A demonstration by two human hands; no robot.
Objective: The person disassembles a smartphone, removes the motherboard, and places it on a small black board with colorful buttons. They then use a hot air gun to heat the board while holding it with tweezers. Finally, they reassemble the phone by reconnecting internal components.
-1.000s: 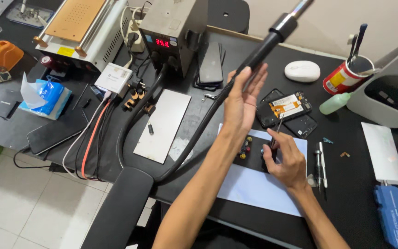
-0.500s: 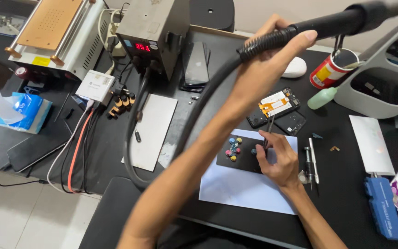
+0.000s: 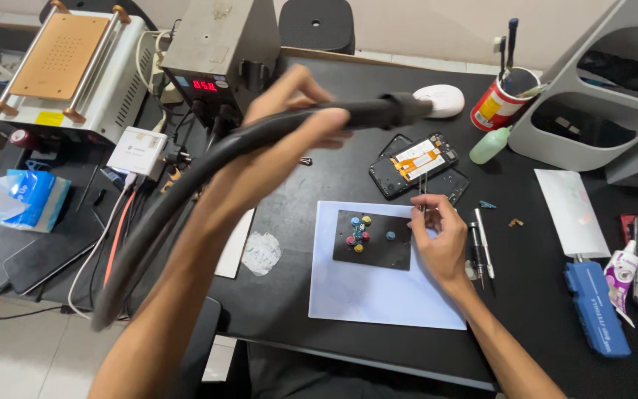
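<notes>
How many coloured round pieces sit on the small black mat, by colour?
On the black mat, beside the right hand:
Blue pieces: 2
Yellow pieces: 2
Red pieces: 2
Total: 6, though the cluster is small and partly overlapping.

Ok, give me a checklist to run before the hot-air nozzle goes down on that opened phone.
1. Left hand grips black hot-air wand: ok.
2. Wand's tip clear of white oval mouse: cannot tell.
3. Right hand holds thin metal tweezers at opened black phone: ok.
4. Grey station's red display lit: ok.
5. Green squeeze bottle away from phone: not ok, close beside.
</notes>
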